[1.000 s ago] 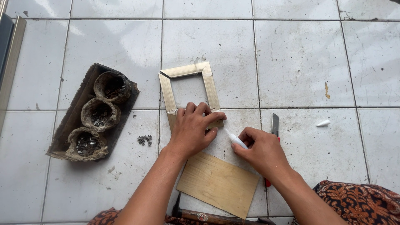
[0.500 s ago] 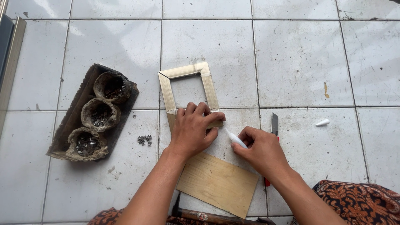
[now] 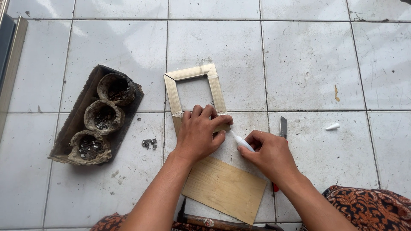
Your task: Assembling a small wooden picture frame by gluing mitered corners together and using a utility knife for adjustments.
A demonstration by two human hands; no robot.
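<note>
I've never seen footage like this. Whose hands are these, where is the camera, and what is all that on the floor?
There is no machine here: a person works with two bare hands, and the single camera sits on their head, looking down. So the arms enter from the bottom edge. The left hand presses on the near end of a small wooden frame lying on the white tiled floor. The right hand holds a small white tube, its tip pointed at the frame's near right corner. Below the hands lies a thin wooden board. To the left stands a dark tray with three rough cups holding small metal bits, with a few loose metal bits beside it. A utility knife and a white cap lie to the right.
</note>
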